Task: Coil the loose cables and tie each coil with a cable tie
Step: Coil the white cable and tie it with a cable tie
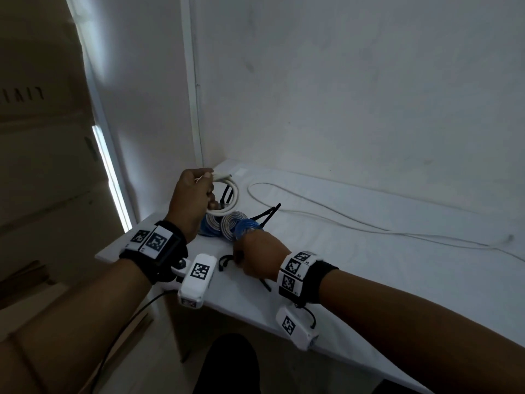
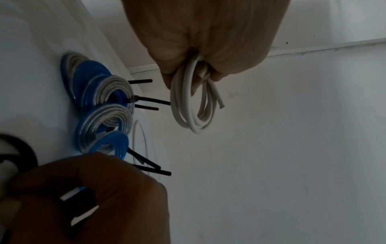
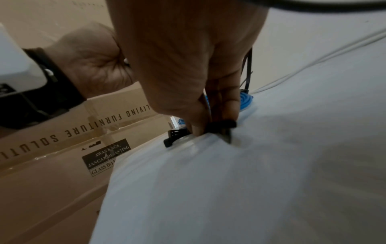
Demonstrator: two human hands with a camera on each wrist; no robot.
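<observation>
My left hand [image 1: 206,191] is raised above the white table [image 1: 383,285] and grips a small coil of white cable [image 1: 227,200]; the left wrist view shows the coil [image 2: 194,107] hanging from the curled fingers of that hand [image 2: 188,72], one cut end free. At the table's near edge my right hand [image 1: 240,260] pinches a black cable tie [image 1: 224,262] against the tabletop. The right wrist view shows that hand's fingertips [image 3: 198,130] closed on the tie [image 3: 175,135]. Between the hands lie several blue and silver coils [image 1: 227,226], with black tie tails sticking out.
A long loose white cable [image 1: 341,217] snakes across the table toward the right edge. A white wall stands close behind the table. Brown cardboard boxes [image 1: 42,180] stand to the left, below the table edge; the right wrist view shows their printing [image 3: 62,133].
</observation>
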